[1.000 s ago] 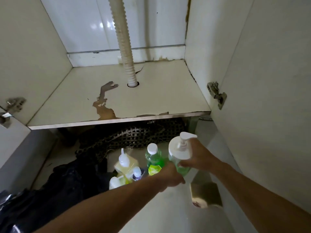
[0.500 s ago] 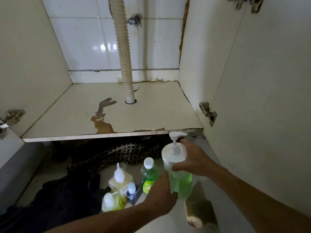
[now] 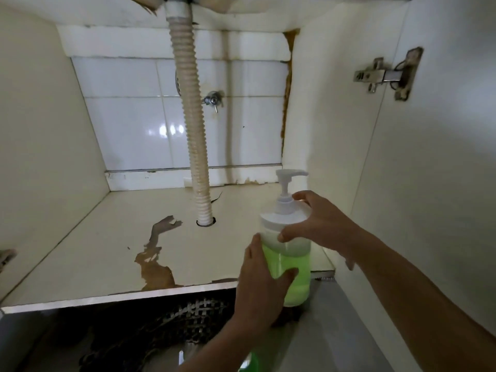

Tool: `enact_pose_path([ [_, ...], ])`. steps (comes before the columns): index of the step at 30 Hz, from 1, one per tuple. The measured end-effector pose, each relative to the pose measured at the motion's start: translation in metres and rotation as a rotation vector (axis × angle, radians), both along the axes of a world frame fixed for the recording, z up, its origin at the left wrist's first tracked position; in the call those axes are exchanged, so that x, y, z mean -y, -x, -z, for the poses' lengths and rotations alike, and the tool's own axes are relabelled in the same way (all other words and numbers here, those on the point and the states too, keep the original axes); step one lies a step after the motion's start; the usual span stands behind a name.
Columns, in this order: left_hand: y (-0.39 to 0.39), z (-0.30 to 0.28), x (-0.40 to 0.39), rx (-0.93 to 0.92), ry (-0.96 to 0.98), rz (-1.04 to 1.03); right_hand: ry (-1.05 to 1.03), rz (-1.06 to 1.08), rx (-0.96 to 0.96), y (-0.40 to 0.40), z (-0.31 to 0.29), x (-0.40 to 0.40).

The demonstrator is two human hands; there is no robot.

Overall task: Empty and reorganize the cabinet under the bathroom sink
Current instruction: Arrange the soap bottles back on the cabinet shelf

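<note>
Returning the pump bottle to the cabinet

Raised from the floor a second ago, the bottle [image 3: 285,260] now hangs at the shelf [image 3: 107,253] front edge, right of the drain hose [image 3: 192,135]. Left hand [image 3: 261,284] wraps its body; right hand [image 3: 319,224] grips the collar. Restocking appears under way.

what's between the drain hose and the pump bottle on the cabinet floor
Bare floor in the head view: nothing stands between the drain hose and the pump bottle. The peeled patch lies left of the hose.
</note>
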State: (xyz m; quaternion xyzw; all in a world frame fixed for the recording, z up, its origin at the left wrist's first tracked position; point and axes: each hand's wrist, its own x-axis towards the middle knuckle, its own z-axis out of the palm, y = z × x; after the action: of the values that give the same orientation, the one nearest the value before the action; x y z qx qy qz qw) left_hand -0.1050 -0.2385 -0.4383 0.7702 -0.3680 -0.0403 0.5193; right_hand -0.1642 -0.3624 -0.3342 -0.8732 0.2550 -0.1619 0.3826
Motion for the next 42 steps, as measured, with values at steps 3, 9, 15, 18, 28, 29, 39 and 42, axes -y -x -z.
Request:
enact_pose_path([
  [3,-0.026,-0.001,0.024,0.007,0.009,-0.016,-0.082,0.004,0.049,-0.021,0.004,0.016],
  [9,-0.064,0.019,0.065,0.015,0.029,-0.042,-0.036,0.013,0.044,-0.052,0.022,0.049],
  [15,-0.089,0.023,0.108,0.061,-0.028,-0.025,0.414,0.198,0.087,-0.076,0.05,0.064],
  [18,-0.106,0.022,0.134,0.075,-0.06,0.014,0.74,0.287,0.07,-0.092,0.056,0.08],
  [28,-0.153,0.002,0.187,-0.032,-0.216,0.171,1.078,0.334,-0.318,-0.132,0.051,0.142],
  [29,-0.155,0.001,0.188,-0.048,-0.214,0.178,1.085,0.342,-0.35,-0.132,0.05,0.142],
  [39,-0.156,-0.037,0.171,0.07,-0.606,0.315,0.95,0.34,-0.633,-0.126,0.024,0.114],
  [42,-0.14,-0.043,0.145,0.158,-0.584,0.27,0.869,0.33,-0.448,-0.11,0.03,0.088],
])
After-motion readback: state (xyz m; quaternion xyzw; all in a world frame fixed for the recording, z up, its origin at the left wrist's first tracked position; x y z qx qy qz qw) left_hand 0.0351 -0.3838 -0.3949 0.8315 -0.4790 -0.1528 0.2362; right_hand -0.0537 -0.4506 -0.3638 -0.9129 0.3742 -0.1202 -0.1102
